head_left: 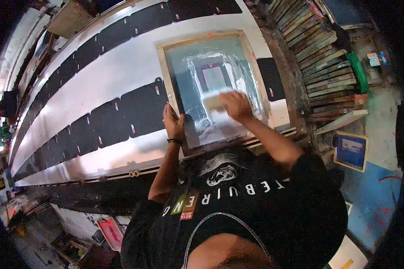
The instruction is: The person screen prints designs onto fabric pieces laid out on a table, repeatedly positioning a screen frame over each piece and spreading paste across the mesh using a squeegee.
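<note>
A wooden-framed printing screen (162, 67) lies flat on a long white table (112, 76), its mesh smeared with white ink around a small rectangular design. My right hand (236, 105) grips a pale squeegee (212, 101) pressed on the mesh near the lower middle of the screen. My left hand (173, 121) rests on the frame's near left edge, holding it down. Black fabric pieces (139, 107) lie in rows along the table, left of the screen.
More black pieces (272, 78) lie right of the screen and along the table's far side. A stack of wooden-framed screens (321, 54) leans at the right. A small blue framed screen (351, 151) sits on the floor beside me. Clutter fills the floor at lower left.
</note>
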Demonstrator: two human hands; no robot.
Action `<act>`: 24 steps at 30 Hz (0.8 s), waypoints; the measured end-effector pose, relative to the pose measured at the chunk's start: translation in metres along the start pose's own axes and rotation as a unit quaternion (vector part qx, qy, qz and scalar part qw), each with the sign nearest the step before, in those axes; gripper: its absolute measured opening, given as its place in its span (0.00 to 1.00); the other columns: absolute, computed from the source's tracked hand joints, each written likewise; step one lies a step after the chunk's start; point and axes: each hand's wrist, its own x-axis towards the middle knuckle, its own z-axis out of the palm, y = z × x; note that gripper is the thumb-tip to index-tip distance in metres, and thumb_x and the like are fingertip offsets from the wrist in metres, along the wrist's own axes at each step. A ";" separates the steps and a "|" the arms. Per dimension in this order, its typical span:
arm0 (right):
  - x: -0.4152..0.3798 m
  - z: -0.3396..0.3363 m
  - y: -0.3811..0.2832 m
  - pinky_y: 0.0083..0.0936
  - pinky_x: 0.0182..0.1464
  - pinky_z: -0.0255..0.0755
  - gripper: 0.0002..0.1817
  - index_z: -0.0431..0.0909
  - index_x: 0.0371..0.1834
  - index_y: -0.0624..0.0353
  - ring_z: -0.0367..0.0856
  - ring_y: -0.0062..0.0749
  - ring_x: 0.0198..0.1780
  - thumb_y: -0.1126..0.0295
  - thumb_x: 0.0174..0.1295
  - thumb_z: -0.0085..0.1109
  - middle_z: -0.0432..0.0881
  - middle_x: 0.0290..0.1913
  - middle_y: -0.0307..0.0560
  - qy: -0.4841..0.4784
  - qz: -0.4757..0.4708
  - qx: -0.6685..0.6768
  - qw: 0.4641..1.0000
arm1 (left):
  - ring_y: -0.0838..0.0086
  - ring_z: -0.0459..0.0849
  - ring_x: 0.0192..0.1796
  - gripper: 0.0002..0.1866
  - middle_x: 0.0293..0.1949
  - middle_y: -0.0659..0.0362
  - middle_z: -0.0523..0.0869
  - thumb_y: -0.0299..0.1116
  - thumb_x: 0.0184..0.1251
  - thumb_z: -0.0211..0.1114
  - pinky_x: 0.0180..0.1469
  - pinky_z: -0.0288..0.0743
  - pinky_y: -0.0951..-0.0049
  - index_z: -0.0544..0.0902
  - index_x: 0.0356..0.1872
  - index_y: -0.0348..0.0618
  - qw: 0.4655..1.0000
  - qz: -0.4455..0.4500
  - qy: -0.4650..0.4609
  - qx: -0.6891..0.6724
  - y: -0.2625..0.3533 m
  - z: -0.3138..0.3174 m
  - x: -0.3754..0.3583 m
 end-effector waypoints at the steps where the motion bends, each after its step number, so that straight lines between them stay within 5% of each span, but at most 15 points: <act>1: 0.035 0.000 0.005 0.47 0.66 0.70 0.25 0.83 0.64 0.51 0.78 0.45 0.66 0.71 0.60 0.65 0.85 0.64 0.43 0.049 0.005 0.006 0.999 | 0.55 0.78 0.71 0.42 0.71 0.42 0.75 0.23 0.62 0.71 0.72 0.72 0.61 0.66 0.79 0.34 0.994 -0.052 0.001 -0.101 0.011 0.003 -0.001; 4: 0.110 0.012 0.025 0.46 0.62 0.74 0.24 0.86 0.60 0.52 0.81 0.46 0.64 0.72 0.57 0.66 0.86 0.64 0.44 0.072 0.069 0.015 0.995 | 0.59 0.79 0.70 0.42 0.69 0.43 0.78 0.21 0.64 0.70 0.70 0.74 0.63 0.65 0.80 0.34 0.991 -0.091 -0.012 -0.099 0.036 -0.001 -0.004; 7: 0.116 -0.033 0.018 0.47 0.59 0.77 0.18 0.89 0.54 0.54 0.83 0.48 0.60 0.72 0.59 0.66 0.88 0.60 0.46 -0.007 0.143 0.036 0.989 | 0.61 0.80 0.68 0.41 0.69 0.44 0.78 0.21 0.65 0.69 0.67 0.76 0.65 0.64 0.80 0.33 0.993 -0.098 -0.016 -0.071 0.019 0.001 -0.002; 9: 0.083 -0.069 0.023 0.43 0.62 0.77 0.16 0.90 0.51 0.54 0.83 0.50 0.62 0.66 0.60 0.68 0.90 0.54 0.49 -0.132 0.279 0.105 0.945 | 0.63 0.81 0.64 0.40 0.66 0.46 0.79 0.20 0.65 0.68 0.65 0.76 0.66 0.65 0.80 0.33 0.994 -0.073 0.004 -0.076 0.022 0.004 -0.004; 11: 0.012 -0.031 0.085 0.42 0.67 0.76 0.19 0.91 0.52 0.51 0.81 0.53 0.66 0.59 0.58 0.71 0.89 0.55 0.53 0.096 0.204 0.084 0.971 | 0.68 0.81 0.55 0.39 0.60 0.52 0.81 0.20 0.65 0.66 0.59 0.77 0.70 0.67 0.79 0.32 0.993 0.005 0.065 -0.096 0.023 0.018 -0.007; 13: -0.059 0.017 0.180 0.43 0.70 0.73 0.23 0.91 0.54 0.49 0.79 0.57 0.69 0.54 0.56 0.72 0.86 0.63 0.56 0.115 0.208 -0.034 0.971 | 0.64 0.81 0.61 0.38 0.63 0.49 0.80 0.20 0.65 0.66 0.63 0.76 0.67 0.67 0.79 0.33 0.990 -0.011 0.062 -0.124 0.038 0.040 -0.004; 14: -0.067 -0.023 0.175 0.45 0.66 0.75 0.22 0.91 0.51 0.54 0.82 0.54 0.64 0.55 0.56 0.72 0.87 0.59 0.53 0.075 0.287 0.034 0.954 | 0.61 0.81 0.66 0.38 0.65 0.46 0.80 0.20 0.65 0.66 0.68 0.74 0.64 0.67 0.79 0.33 0.987 -0.032 0.059 -0.147 0.047 0.057 -0.004; 15: -0.065 -0.054 0.191 0.44 0.62 0.76 0.21 0.90 0.49 0.56 0.83 0.48 0.60 0.55 0.58 0.71 0.88 0.54 0.50 0.067 0.455 0.237 0.856 | 0.61 0.81 0.66 0.38 0.65 0.46 0.80 0.20 0.65 0.66 0.68 0.74 0.64 0.67 0.79 0.33 0.987 -0.032 0.053 -0.147 0.057 0.078 -0.002; 16: -0.058 -0.071 0.209 0.42 0.59 0.77 0.20 0.90 0.47 0.58 0.84 0.43 0.57 0.56 0.59 0.70 0.89 0.49 0.47 0.054 0.587 0.422 0.689 | 0.61 0.81 0.63 0.38 0.63 0.47 0.81 0.21 0.66 0.66 0.66 0.75 0.64 0.67 0.79 0.34 0.995 0.011 0.070 -0.065 0.064 0.099 0.005; 17: -0.061 -0.083 0.238 0.42 0.59 0.77 0.20 0.90 0.47 0.58 0.84 0.43 0.57 0.56 0.59 0.70 0.89 0.49 0.47 0.057 0.590 0.421 0.687 | 0.61 0.82 0.60 0.38 0.61 0.47 0.81 0.21 0.66 0.66 0.65 0.76 0.63 0.68 0.79 0.35 0.994 0.056 0.087 0.016 0.076 0.126 0.011; 19: -0.074 -0.100 0.292 0.38 0.51 0.77 0.17 0.88 0.44 0.57 0.83 0.36 0.49 0.56 0.61 0.67 0.87 0.43 0.44 0.055 0.490 0.461 0.737 | 0.63 0.83 0.59 0.37 0.60 0.48 0.82 0.24 0.67 0.67 0.63 0.77 0.64 0.69 0.78 0.36 0.997 0.013 0.061 -0.054 0.095 0.178 0.014; 22: -0.096 -0.110 0.336 0.33 0.49 0.77 0.15 0.88 0.44 0.55 0.84 0.36 0.44 0.57 0.62 0.67 0.87 0.44 0.44 0.084 0.534 0.473 0.696 | 0.61 0.84 0.61 0.37 0.63 0.47 0.80 0.23 0.67 0.66 0.65 0.77 0.62 0.68 0.78 0.37 0.996 -0.034 0.027 -0.080 0.099 0.227 0.002; 24: -0.131 -0.088 0.354 0.31 0.47 0.77 0.15 0.88 0.44 0.55 0.84 0.36 0.42 0.58 0.61 0.66 0.87 0.43 0.43 0.092 0.506 0.426 0.744 | 0.60 0.83 0.58 0.37 0.61 0.47 0.80 0.23 0.67 0.65 0.61 0.78 0.60 0.67 0.79 0.38 0.990 0.052 0.063 -0.115 0.104 0.238 -0.017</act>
